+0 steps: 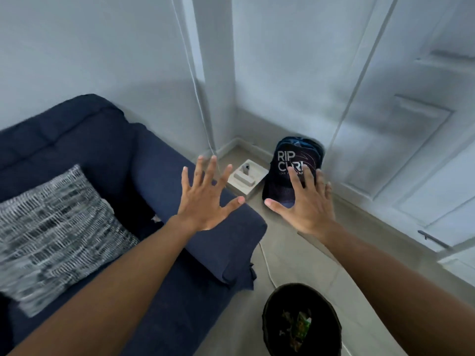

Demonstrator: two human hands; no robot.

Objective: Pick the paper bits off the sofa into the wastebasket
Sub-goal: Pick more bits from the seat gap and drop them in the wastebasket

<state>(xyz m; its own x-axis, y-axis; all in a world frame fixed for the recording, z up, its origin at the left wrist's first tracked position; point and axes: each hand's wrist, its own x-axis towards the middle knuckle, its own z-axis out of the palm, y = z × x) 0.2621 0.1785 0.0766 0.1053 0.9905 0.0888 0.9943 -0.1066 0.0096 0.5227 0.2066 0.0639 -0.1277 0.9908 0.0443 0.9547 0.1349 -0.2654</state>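
Though blurred, wastebasket (272, 304) seemingly holds scraps.

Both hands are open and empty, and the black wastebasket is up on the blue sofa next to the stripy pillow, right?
Not quite. The head view shows the wastebasket standing on the floor beside the end of the sofa, not on it. The rest is right: the left hand and right hand are both open and empty, and the stripy pillow lies on the sofa.
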